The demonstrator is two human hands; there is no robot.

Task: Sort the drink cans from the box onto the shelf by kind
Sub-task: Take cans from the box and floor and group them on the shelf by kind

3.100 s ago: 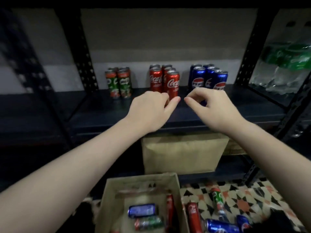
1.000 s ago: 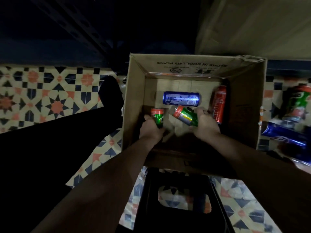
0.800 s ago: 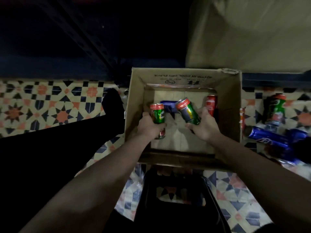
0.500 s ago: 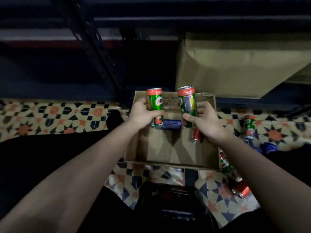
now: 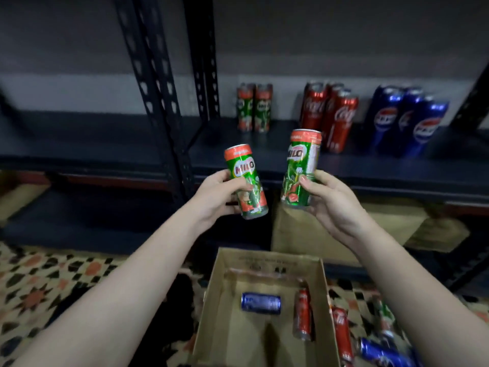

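**Two Milo cans in hand, headed for the green group**

I have my left hand (image 5: 219, 193) wrapped around the lower half of one green Milo can (image 5: 246, 181), and my right hand (image 5: 332, 200) closed on the base of a second Milo can (image 5: 301, 168). Both are held by the lower part, I judge so the bottoms can be set down flat on the shelf (image 5: 264, 152) without fingers getting trapped against neighbouring cans. Each tilts slightly, tops leaning apart, raised in front of the shelf's edge.

The cans are slim and green with an orange-red band at the top and a red patch low down. Two matching cans (image 5: 254, 108) stand at the back left of the shelf, red cola cans (image 5: 329, 113) in the middle, blue Pepsi cans (image 5: 407, 120) to the right. Below, the box (image 5: 211, 313) holds a blue can (image 5: 260, 301) and a red can (image 5: 303, 313).
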